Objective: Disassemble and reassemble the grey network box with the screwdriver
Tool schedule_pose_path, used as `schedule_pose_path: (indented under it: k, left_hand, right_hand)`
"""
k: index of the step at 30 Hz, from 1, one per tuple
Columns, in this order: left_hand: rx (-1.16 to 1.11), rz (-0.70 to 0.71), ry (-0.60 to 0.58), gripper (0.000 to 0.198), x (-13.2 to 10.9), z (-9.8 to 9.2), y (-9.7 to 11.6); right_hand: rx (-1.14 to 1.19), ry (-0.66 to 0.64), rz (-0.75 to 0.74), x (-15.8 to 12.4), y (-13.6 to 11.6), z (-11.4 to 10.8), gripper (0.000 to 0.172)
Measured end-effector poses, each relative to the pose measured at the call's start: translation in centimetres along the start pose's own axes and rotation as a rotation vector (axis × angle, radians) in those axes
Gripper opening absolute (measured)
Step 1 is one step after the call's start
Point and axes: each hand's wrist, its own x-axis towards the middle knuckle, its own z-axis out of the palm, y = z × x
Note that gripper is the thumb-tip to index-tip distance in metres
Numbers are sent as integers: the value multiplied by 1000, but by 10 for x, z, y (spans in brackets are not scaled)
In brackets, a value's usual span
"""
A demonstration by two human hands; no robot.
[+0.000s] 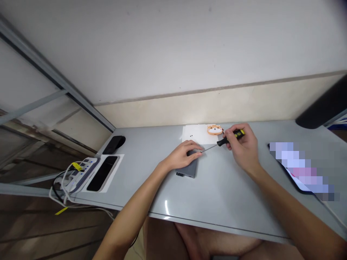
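A: Where's the boxy grey device [192, 169], & what've your hands got?
B: It's flat on the tabletop [217, 202], mid-front of you, nearer than the white sheet [200, 131] w/ the cartoon animal-face case [214, 130]. Your L hand [187, 155] lies over it, half open, thumb & index apart; can't tell if the fingers actually grip its edge. Your R hand [242, 146] is closed round the screwdriver [222, 142], black-&-yellow handle, shaft aimed at the device's far R corner.
A: Tip touching?
B: Can't tell; your L fingertips are right by it.
A: How'll they handle?
B: Device: prob. light & stiff, smooth shell, so it may skid on that glossy top. Best held by its long sides, palm flat, clear of the small black part at the near end; that bit could be fragile. Driver: prob. light, rigid, grippy handle; hold there, fingertips fwd, & keep your L thumb off the shaft line.
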Motion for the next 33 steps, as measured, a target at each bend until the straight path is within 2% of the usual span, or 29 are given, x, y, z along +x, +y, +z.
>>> schedule_pose_path:
  k: [5,12,15,19,24,27,30,33]
  left_hand:
    - [-5,-61,91,20,5,1,-3]
    - [-66,-181,165,15,8,-9,-9]
    - [-78,-218,144,17,9,-8,-6]
    - [-81,-178,107,12,9,-5,-5]
    - [97,-164,133,13,12,-18,-19]
    - [253,-237,202,14,15,-25,-30]
    - [347,-283,234,12,18,-23,-38]
    - [382,-271,255,13,21,-15,-44]
  right_hand:
    - [10,8,29,-1,7,3,39]
    - [31,76,23,-3,7,6,43]
    - [42,60,37,-2,8,8,46]
    - [51,8,47,-3,11,9,48]
    - [40,24,64,-4,13,7,45]
    - [36,34,73,-4,13,7,45]
    - [20,39,76,-4,13,7,46]
    - [3,38,81,-5,14,8,46]
